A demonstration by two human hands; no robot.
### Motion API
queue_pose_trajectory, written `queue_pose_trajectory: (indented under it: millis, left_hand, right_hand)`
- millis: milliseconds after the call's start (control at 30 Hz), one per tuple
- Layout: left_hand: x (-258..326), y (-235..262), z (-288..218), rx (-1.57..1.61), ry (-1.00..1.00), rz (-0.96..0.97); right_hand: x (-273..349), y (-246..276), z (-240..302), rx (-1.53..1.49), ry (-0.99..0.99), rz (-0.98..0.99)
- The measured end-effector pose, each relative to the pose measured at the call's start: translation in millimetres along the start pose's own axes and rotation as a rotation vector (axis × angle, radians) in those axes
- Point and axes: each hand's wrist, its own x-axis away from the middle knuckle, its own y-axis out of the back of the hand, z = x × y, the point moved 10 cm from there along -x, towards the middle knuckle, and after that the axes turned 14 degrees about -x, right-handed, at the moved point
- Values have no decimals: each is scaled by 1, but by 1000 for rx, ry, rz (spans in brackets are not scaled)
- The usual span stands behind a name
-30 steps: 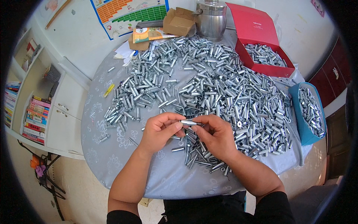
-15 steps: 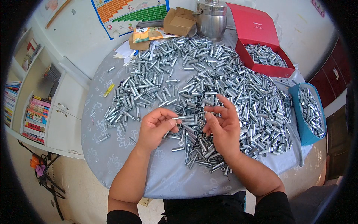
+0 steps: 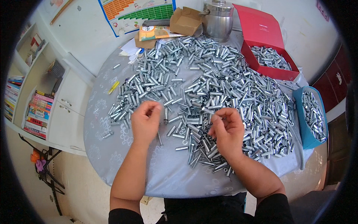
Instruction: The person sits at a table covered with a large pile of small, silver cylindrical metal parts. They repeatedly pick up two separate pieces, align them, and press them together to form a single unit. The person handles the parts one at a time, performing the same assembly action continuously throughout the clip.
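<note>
Silver metal sleeves and bolts lie in a wide heap over the table. My left hand hovers left of the heap's near part, its fingers curled in; what they hold, if anything, is hidden. A thin bolt shows just beside that hand's palm, and I cannot tell whether it is gripped or lying on the cloth. Over the heap's near middle, my right hand has its fingers bent toward the thumb. A small silver piece shows by its fingertips; whether they grip it is unclear.
At the back right stands a red lidded box filled with similar parts; a blue bin of them is at the right edge. Behind the heap are a metal pot and a cardboard box. A yellow object lies at left.
My left hand has turned and moved slightly left, away from the right hand; the bolt seen between its fingertips no longer shows there. The right hand's raised fingers have curled down.
</note>
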Motion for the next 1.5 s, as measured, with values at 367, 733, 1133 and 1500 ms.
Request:
queue_pose_trajectory:
  millis: [367, 733, 1133, 1500]
  left_hand:
    - [-10, 31, 14, -791, -71, -104]
    - [13, -29, -26, 530, -48, 282]
    - [40, -53, -48, 636, -90, 447]
    - [36, -54, -45, 663, -80, 461]
  right_hand:
    - [-1, 1, 19, -69, 116, -20]
    - [1, -6, -6, 187, 54, 131]
    - [4, -20, -10, 249, -108, 248]
    - [4, -21, -8, 366, -42, 289]
